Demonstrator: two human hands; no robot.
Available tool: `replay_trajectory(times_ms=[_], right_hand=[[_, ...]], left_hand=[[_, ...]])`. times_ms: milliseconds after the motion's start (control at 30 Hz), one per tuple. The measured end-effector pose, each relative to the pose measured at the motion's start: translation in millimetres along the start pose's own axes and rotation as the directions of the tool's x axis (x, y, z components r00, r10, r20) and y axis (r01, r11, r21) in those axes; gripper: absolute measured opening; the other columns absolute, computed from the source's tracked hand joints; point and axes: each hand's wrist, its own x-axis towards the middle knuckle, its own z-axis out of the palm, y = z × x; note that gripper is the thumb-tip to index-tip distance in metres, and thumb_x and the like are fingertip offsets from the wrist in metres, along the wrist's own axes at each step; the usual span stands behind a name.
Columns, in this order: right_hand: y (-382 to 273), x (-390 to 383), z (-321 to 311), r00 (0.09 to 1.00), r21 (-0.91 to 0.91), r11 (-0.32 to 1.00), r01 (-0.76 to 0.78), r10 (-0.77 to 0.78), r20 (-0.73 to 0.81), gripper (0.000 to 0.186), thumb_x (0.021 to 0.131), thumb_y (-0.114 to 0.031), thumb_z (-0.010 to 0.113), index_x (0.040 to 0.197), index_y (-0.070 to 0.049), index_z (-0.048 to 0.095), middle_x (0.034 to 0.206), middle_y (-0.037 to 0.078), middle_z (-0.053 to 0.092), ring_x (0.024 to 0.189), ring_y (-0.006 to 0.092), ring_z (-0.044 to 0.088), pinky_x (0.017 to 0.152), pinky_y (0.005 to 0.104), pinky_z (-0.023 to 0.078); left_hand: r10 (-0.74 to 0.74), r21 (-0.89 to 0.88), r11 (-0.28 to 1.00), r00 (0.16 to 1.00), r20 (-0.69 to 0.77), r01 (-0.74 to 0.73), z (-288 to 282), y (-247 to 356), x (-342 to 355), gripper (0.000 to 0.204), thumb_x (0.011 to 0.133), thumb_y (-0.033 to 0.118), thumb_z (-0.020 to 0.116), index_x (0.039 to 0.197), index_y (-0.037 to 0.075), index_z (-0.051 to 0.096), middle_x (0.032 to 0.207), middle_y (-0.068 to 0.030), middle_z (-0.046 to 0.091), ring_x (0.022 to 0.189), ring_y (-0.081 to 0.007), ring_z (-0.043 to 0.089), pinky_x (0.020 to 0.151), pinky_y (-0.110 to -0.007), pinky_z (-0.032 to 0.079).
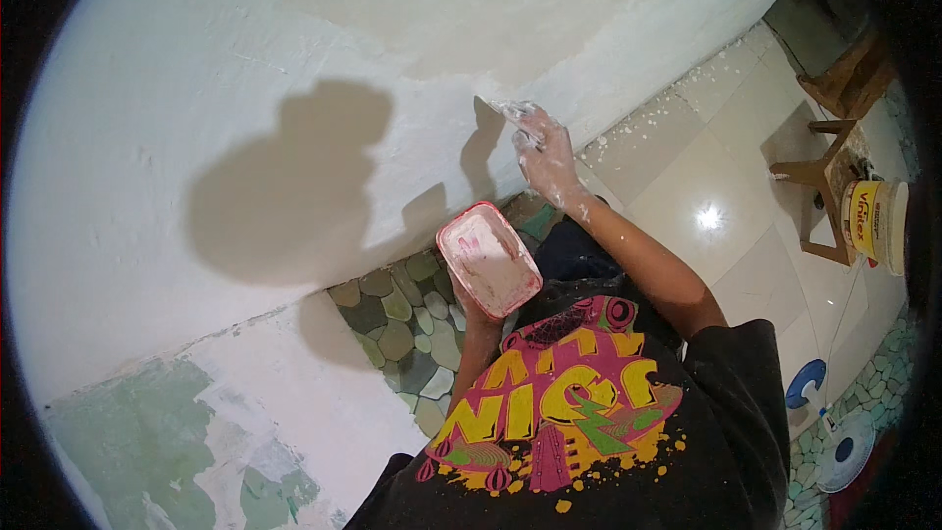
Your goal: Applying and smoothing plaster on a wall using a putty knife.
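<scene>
My right hand (pixel 546 157), smeared with white paste, grips a thin scraper (pixel 500 109) at the white wall (pixel 147 59), close to a duller patch of its surface. The scraper's edge is small and partly whitened, so its exact shape is unclear. My left hand (pixel 466 298) holds a pink-rimmed rectangular container (pixel 489 257) with pale paste inside. That hand is mostly hidden beneath the container, which is below and left of my right hand. Shadows of my head and hands fall on the wall.
At right, a wooden stool (pixel 824 167) stands on pale tiles (pixel 687 186) with a yellow-labelled bucket (pixel 883 226). White spatters line the wall's foot. A pebble-patterned floor strip (pixel 392 304) runs below. A blue round object (pixel 807 378) and a fan-like appliance (pixel 846 456) sit lower right.
</scene>
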Motion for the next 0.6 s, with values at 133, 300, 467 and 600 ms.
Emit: replay_trajectory(times_ms=[133,300,467,600], right_hand=[[-29.5,28.5,-25.6,0.99,0.118,0.989,0.092,-0.078,-0.115,0.035,0.085,0.007,0.052,0.117,0.006,0.065,0.128,0.017,0.06,0.123,0.0237,0.055,0.105,0.0304,0.041],[-59.9,56.3,-31.4,0.929,0.267,0.948,0.173,-0.067,-0.363,0.036,0.086,0.008,0.052,0.12,0.004,0.064,0.117,0.014,0.064,0.115,0.0191,0.059,0.099,0.0281,0.045],[-50.4,25.3,-9.0,0.991,0.202,0.979,0.002,0.026,-0.134,0.036,0.087,0.005,0.053,0.121,0.004,0.063,0.116,0.014,0.064,0.107,0.0156,0.059,0.093,0.0265,0.046],[-43.0,20.6,-20.3,0.998,0.199,0.979,0.036,-0.027,-0.051,0.038,0.087,0.003,0.054,0.125,0.005,0.061,0.12,0.017,0.065,0.116,0.0196,0.059,0.101,0.0302,0.044]], left_hand=[[0.024,0.02,0.999,0.998,0.058,-0.026,-3.1,6.6,1.0,0.064,0.094,0.057,0.048,0.142,0.016,0.044,0.137,-0.0091,0.053,0.121,-0.032,0.056,0.101,-0.051,0.048],[0.011,-0.037,0.999,0.999,0.053,-0.009,-3.3,5.6,-4.9,0.064,0.094,0.056,0.049,0.143,0.016,0.043,0.137,-0.01,0.054,0.12,-0.033,0.056,0.1,-0.052,0.049],[-0.007,-0.023,1.0,1.0,0.021,0.008,-2.0,3.1,0.6,0.065,0.094,0.056,0.05,0.143,0.015,0.043,0.139,-0.0108,0.053,0.122,-0.0334,0.056,0.1,-0.052,0.048],[0.02,-0.067,0.998,0.998,0.057,-0.016,17.6,3.8,14.0,0.064,0.092,0.052,0.054,0.143,0.014,0.043,0.138,-0.0114,0.053,0.123,-0.0341,0.055,0.101,-0.054,0.047]])
